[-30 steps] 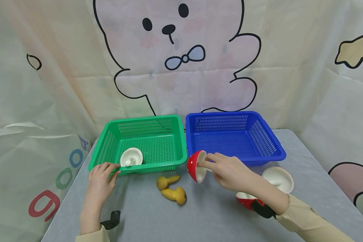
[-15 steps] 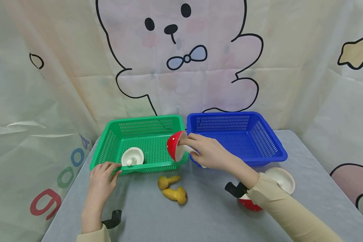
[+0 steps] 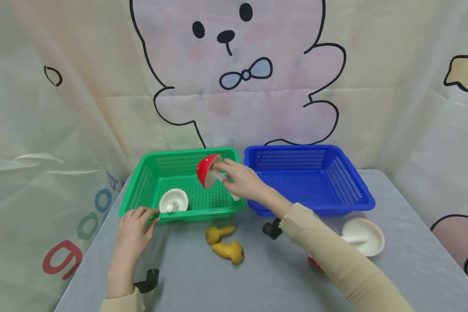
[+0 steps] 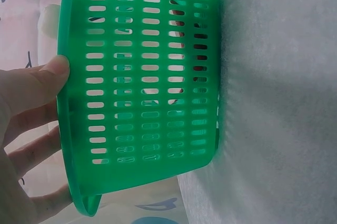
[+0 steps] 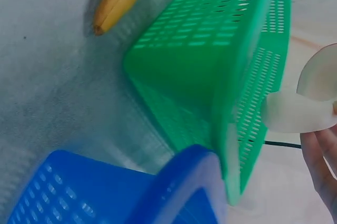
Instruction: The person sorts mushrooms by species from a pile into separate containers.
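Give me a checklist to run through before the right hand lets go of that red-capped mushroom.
1. Right hand holding the red-capped mushroom: ok.
2. Left hand gripping the rim of the green basket: ok.
3. Room inside, beside the upturned mushroom: ok, bare floor to its right.
4. Held mushroom lowered into the basket: not ok, it is above the rim.
5. Stem not touching the rim: cannot tell.

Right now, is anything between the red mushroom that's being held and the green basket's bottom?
Nothing I can see. The right hand holds the red mushroom, seemingly above the green basket. The upturned mushroom inside lies farther left, and the left hand grips the basket farther left too.
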A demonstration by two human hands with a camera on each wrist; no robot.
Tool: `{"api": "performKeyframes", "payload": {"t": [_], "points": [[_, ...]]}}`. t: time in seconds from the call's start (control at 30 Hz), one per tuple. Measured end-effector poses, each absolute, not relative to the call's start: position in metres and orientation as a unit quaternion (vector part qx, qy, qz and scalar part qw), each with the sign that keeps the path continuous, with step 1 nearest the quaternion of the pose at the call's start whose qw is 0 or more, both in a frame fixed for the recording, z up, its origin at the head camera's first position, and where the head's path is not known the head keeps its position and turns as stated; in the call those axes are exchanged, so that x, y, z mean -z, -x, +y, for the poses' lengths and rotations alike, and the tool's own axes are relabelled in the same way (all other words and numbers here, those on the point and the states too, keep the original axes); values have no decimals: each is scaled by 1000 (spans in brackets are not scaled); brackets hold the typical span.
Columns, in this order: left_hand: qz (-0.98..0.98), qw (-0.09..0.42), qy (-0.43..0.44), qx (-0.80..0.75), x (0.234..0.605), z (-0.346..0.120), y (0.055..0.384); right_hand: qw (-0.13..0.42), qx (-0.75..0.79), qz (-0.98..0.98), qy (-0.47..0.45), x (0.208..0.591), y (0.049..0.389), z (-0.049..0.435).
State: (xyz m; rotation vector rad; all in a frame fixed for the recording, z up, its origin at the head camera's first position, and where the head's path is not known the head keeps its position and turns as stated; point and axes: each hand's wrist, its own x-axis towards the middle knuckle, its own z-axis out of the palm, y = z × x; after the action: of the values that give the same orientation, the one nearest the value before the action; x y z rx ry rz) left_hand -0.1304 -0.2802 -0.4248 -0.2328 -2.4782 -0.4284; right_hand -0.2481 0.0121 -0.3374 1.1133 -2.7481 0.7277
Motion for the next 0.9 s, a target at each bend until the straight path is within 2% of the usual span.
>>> {"api": "performKeyframes", "payload": {"t": [0.37, 0.9], "points": [[-935, 306, 88, 157, 424, -281, 131, 16, -204, -909, -363, 370, 270, -12], [-936, 299, 83, 164, 426, -280, 131, -24, -175, -913, -367, 393, 269, -20]]}}
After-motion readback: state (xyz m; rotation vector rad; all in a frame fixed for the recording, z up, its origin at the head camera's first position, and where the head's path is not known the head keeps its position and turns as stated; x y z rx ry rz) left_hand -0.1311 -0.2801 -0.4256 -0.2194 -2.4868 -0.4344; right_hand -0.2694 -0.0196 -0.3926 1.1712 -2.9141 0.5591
